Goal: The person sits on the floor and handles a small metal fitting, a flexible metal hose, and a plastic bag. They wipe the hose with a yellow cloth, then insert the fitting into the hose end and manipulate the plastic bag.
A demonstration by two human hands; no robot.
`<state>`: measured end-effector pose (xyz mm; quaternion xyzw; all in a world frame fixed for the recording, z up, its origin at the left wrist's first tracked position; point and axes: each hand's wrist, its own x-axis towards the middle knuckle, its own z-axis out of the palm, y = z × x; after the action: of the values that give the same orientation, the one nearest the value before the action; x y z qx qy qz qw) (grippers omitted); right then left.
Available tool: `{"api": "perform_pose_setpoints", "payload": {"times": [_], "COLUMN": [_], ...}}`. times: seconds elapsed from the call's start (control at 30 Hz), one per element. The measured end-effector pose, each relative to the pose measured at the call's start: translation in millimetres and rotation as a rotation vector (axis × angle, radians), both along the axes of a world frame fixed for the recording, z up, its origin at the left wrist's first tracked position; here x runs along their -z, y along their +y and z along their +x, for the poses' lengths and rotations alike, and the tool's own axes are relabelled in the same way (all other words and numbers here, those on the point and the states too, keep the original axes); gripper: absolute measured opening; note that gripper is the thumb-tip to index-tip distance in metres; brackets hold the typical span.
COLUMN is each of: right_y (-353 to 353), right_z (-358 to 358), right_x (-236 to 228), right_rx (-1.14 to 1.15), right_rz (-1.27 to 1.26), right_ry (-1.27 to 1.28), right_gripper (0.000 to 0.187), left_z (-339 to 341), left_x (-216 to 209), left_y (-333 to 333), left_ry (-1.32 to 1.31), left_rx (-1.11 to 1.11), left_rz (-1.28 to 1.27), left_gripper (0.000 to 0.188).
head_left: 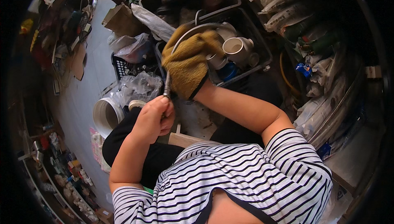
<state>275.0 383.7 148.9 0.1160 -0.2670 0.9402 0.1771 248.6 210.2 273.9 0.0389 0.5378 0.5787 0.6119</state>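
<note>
My left hand [152, 119] is bare and closed round the metal end of a thin, pale flexible hose [167, 83]. On my right hand [186, 62] is a yellow-brown work glove, a little blurred. The hose runs up from my left fist along the glove's left side, between thumb and fingers, and arcs over to the right. My gloved fingers are bent round it. Just beyond the glove stands a dark crate [264, 43] with white plastic pipe fittings [234, 46] and a blue round piece [227, 72] in it.
A white bucket [107, 115] lies tilted at my left knee, beside clear plastic bags [141, 86] and a black basket [122, 66]. Another dark crate [234, 2] stands farther off. Bagged coils [328, 101] are piled at the right. Shelves of small parts [61, 183] line the lower left.
</note>
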Motion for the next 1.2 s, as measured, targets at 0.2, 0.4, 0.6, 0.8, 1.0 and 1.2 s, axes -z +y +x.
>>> {"api": "perform_pose_setpoints", "payload": {"times": [0.2, 0.4, 0.6, 0.8, 1.0, 1.2], "right_y": [17, 62, 122, 96, 78, 22], "right_z": [2, 36, 78, 75, 62, 75], "right_x": [-38, -97, -69, -30, -7, -13], "right_rx": [0.988, 0.264, -0.144, 0.061, 0.092, 0.641], "right_rz": [1.720, 1.712, 1.352, 0.789, 0.001, 1.142], "right_ry": [-0.025, -0.246, -0.595, -0.507, -0.418, -0.779], "right_gripper": [0.016, 0.021, 0.035, 0.033, 0.042, 0.039], "left_z": [-9, -13, -7, 3, 18, 23], "left_x": [10, 13, 4, 12, 40, 60], "left_y": [-22, -31, -23, -1, 10, -6], "left_ry": [-0.474, -0.303, -0.100, 0.130, 0.096, 1.057], "left_rx": [-0.193, -0.046, 0.080, 0.353, 0.270, 0.164], "left_rz": [0.464, 0.544, 0.552, 0.306, 0.138, -0.158], "left_gripper": [0.033, 0.036, 0.039, 0.037, 0.036, 0.025]}}
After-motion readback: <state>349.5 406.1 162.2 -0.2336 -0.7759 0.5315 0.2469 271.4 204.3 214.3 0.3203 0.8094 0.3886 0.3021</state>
